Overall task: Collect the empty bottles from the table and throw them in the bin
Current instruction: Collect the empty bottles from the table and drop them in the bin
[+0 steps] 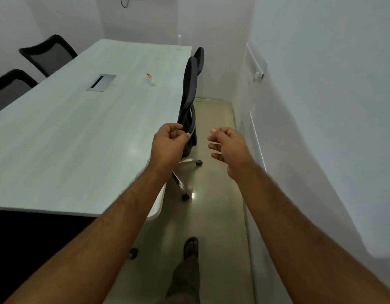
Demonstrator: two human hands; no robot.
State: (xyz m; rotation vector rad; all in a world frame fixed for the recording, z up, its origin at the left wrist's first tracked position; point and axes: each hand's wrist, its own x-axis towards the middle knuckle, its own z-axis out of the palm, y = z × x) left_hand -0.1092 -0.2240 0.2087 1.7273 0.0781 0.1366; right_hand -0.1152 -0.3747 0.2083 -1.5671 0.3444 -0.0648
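Observation:
A small clear empty bottle [150, 79] with a red label lies on the pale wood table [80, 132], far along its right side. My left hand [167, 145] hovers over the table's right edge, fingers loosely curled and holding nothing, its fingertips right in front of a black chair back [189, 88]. My right hand [228, 148] hangs above the floor aisle, fingers half curled and apart, also holding nothing. The bottle is well beyond both hands. No bin is in view.
A metal cable hatch [101, 82] is set into the table's middle. Two black chairs [47, 54] stand at the left side, and two are tucked in at the right. A narrow tiled aisle [216, 194] runs between table and white wall [321, 128]. My foot [190, 246] is below.

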